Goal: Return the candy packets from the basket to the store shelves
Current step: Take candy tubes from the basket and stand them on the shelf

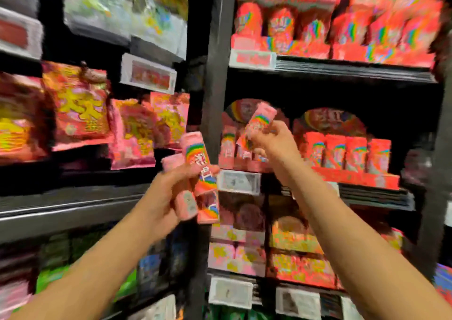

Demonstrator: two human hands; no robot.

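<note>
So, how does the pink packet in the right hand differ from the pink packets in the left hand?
The right hand pinches one pink packet, raised by the shelf's pink row. The left hand grips several pink packets in a bunch, lower, before the black post. The right one tilts right; the left ones stand more upright. All show a rainbow band.

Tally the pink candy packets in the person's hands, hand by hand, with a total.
Left hand, pink rainbow packets: 3, as far as the blur lets me tell
Right hand, pink rainbow packet: 1
Total in hand: 4
</note>
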